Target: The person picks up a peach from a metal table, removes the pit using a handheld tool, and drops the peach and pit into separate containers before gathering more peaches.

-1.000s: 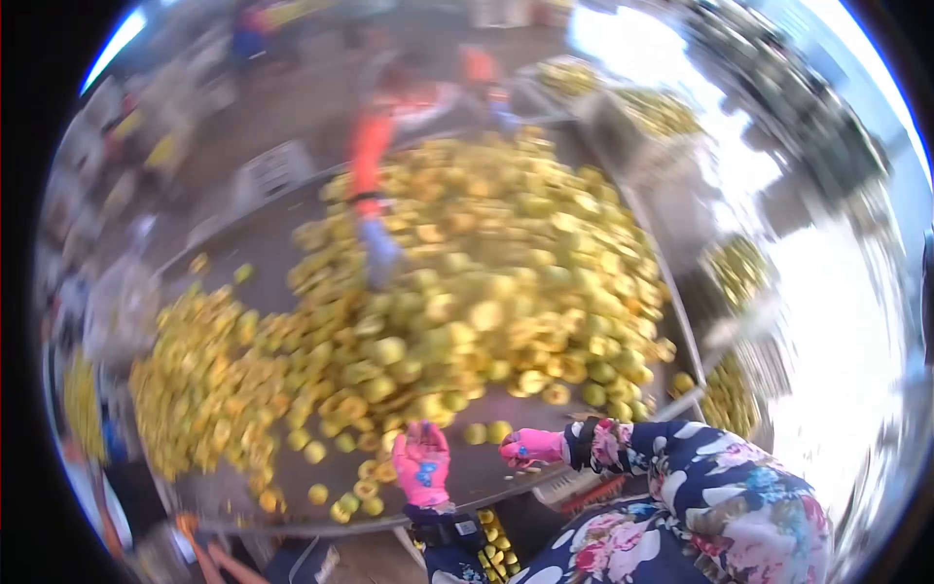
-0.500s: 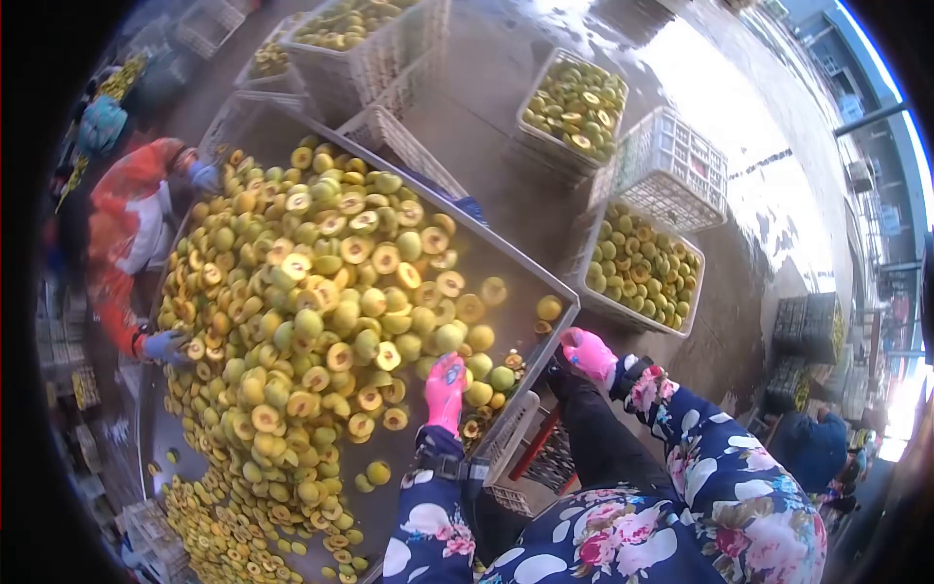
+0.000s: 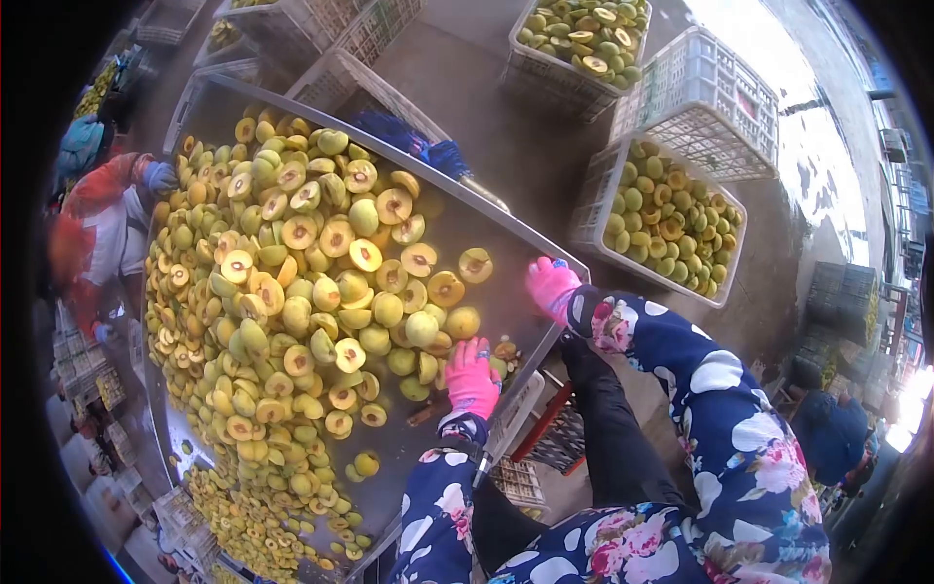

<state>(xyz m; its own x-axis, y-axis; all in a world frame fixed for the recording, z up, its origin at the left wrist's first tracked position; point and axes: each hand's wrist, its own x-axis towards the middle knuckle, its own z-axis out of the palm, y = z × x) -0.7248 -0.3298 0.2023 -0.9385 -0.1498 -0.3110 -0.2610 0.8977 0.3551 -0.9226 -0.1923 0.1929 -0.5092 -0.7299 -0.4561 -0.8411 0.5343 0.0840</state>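
Observation:
A heap of halved yellow-green stone fruit, several with brown pit hollows, covers much of the metal table. My left hand, in a pink glove, is at the near side of the heap with its fingers stretched toward the fruit. No held fruit shows in it. My right hand, also pink-gloved, is over the table's rim near the corner, its fingers apart and holding nothing visible. Small brown scraps lie between the hands.
Beyond the rim stand two fruit-filled crates, with a tipped white crate resting against them. More crates are stacked at the far left. A co-worker in orange sleeves stands across the table. A red crate sits below the edge.
My right hand has moved up and left from outside the table to its rim. My left hand's fingers have spread. Fruit beside it has shifted, and the view has turned.

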